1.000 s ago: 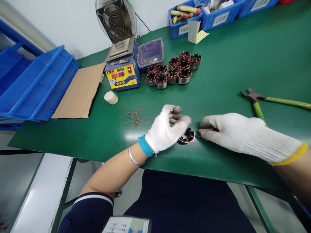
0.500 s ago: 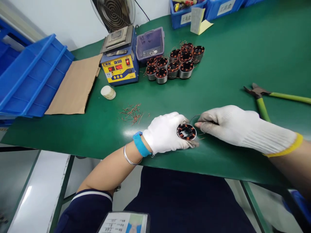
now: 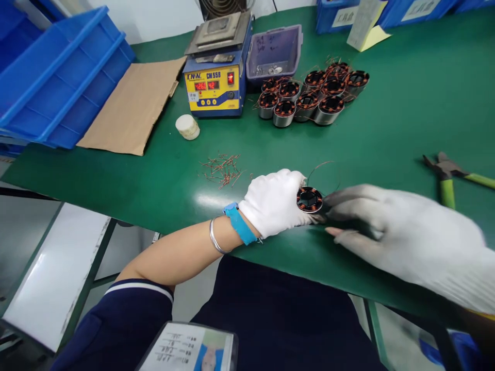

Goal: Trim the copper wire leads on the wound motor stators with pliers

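My left hand (image 3: 274,202), in a white glove, is closed round a motor stator (image 3: 309,199), a round metal piece with copper windings and a dark centre facing up. A thin copper wire (image 3: 319,166) curves up from its far side. Just right of the stator is my gloved right hand (image 3: 390,226), smeared a little by motion. Its thumb and fingers are apart, and I see nothing between them. Loose copper wire clippings (image 3: 222,170) lie on the green table left of my left hand.
Several wound stators (image 3: 284,114) stand grouped at the back, beside a purple bin (image 3: 274,51) and a blue-yellow heater unit (image 3: 214,87). Diagonal cutters (image 3: 446,175) lie at the right. A white round block (image 3: 187,127), cardboard (image 3: 133,105) and a blue crate (image 3: 65,77) are leftward.
My right hand has opened its pinch on the wire and come nearer the camera, beside the stator. My left hand keeps its hold. The whole view has shifted.
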The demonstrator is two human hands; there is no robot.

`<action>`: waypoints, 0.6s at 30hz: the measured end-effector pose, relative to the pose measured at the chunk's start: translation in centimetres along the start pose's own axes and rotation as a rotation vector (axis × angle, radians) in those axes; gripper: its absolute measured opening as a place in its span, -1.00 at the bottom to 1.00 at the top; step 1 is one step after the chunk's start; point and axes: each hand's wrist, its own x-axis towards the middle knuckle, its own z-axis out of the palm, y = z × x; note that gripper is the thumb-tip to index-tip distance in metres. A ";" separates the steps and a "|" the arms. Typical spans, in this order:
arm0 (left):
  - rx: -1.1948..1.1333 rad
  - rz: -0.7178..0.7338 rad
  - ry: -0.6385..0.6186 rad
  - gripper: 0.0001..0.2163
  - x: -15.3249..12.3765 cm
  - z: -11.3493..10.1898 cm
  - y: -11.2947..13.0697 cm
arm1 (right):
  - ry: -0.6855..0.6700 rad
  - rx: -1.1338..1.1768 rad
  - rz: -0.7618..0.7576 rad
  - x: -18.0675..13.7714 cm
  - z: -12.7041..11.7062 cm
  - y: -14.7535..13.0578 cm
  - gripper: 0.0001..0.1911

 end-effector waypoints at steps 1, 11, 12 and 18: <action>0.002 0.006 0.005 -0.43 0.0 0.0 0.0 | -0.097 -0.004 0.001 0.1 0.2 -0.3 -0.70; -0.025 0.051 -0.021 -0.50 0.2 -0.1 -0.1 | -0.069 -0.081 0.499 0.8 -1.1 -1.2 -0.42; -0.029 0.052 -0.013 -0.49 0.2 0.0 0.0 | -0.093 -0.084 0.478 0.8 -0.9 -1.2 -0.39; -0.045 0.029 -0.019 -0.49 0.2 0.2 0.2 | -0.058 0.007 0.304 0.9 0.2 -0.9 -0.54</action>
